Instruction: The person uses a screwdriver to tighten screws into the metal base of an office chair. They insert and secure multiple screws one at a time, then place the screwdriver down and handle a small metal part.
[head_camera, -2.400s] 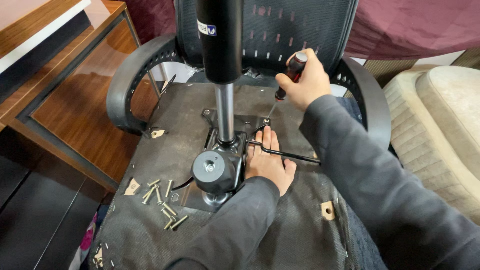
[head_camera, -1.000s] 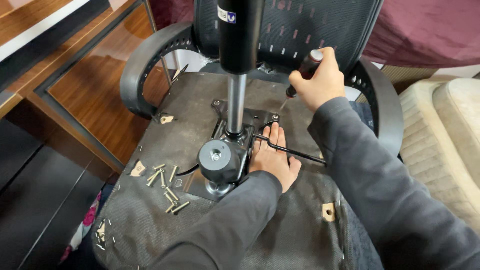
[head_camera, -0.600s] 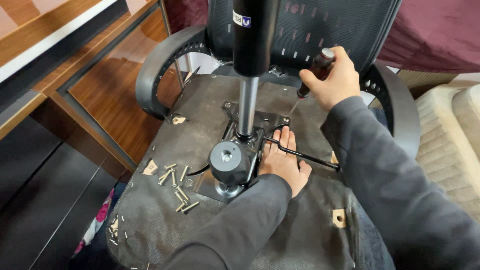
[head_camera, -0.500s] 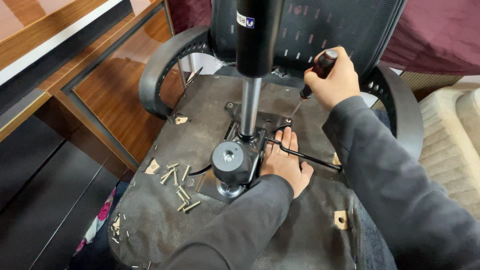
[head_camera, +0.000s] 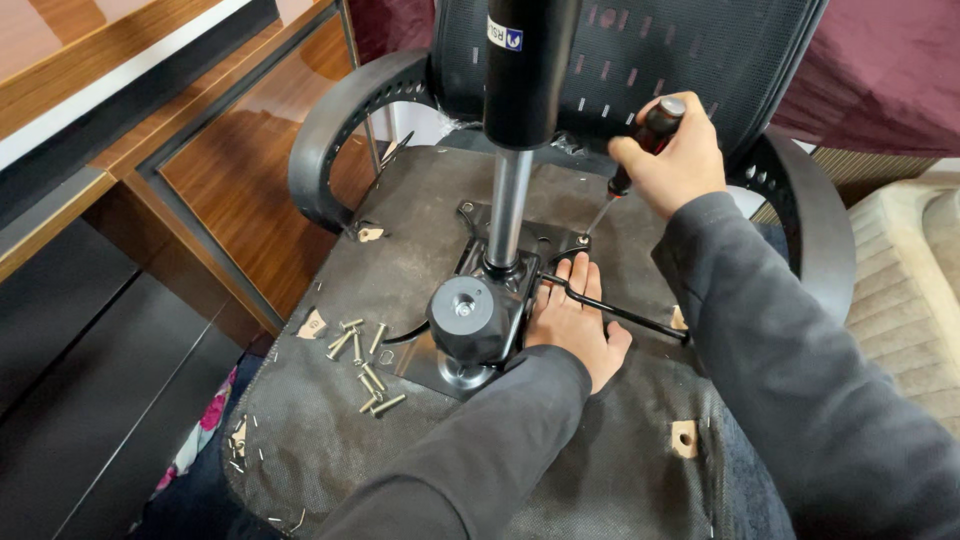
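Within right-hand fingers (head_camera: 640, 165): screwdriver (head_camera: 640, 145), tip down.

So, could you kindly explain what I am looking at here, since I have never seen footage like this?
This comes from a camera worn on a person's head, looking down at their own two bare hands. An office chair lies upside down, so the underside of its seat faces up, with the gas cylinder rising from a metal plate. The right hand grips a screwdriver, tip down at a screw in the plate's corner. The left hand rests flat on the plate beside a black lever. Loose screws lie on the seat, left of the mechanism.
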